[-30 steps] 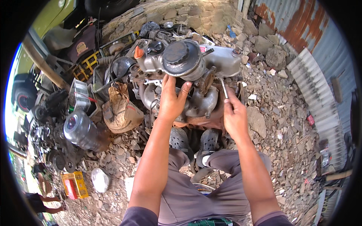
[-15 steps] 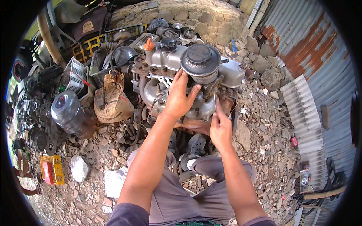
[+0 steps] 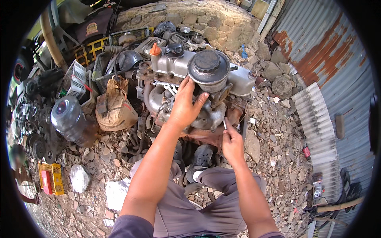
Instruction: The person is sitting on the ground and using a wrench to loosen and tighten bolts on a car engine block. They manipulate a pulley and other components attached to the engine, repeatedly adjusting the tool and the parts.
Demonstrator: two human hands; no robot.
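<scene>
An old car engine [image 3: 166, 97] stands on stony ground in front of me, with a grey valve cover [image 3: 176, 63], an orange cap [image 3: 155, 49] and a round dark air-filter housing [image 3: 208, 67] on top. My left hand [image 3: 185, 106] lies flat, fingers spread, on the engine's side just below the round housing. My right hand [image 3: 232, 143] is lower right, beside the engine's rusty lower corner, pinching a thin silver metal tool [image 3: 224, 125] that points upward. My knees in grey trousers [image 3: 206, 198] are below.
A tan sack [image 3: 115, 109] and a large clear water bottle [image 3: 69, 119] lie left of the engine. Crates and dark car parts [image 3: 39, 103] pile at the far left. Corrugated metal sheets [image 3: 321, 131] line the right, a stone wall [image 3: 198, 18] behind. Rubble covers the ground.
My right hand with the thin tool has dropped away from the engine, down and toward me. My left hand has stayed pressed on the engine's side.
</scene>
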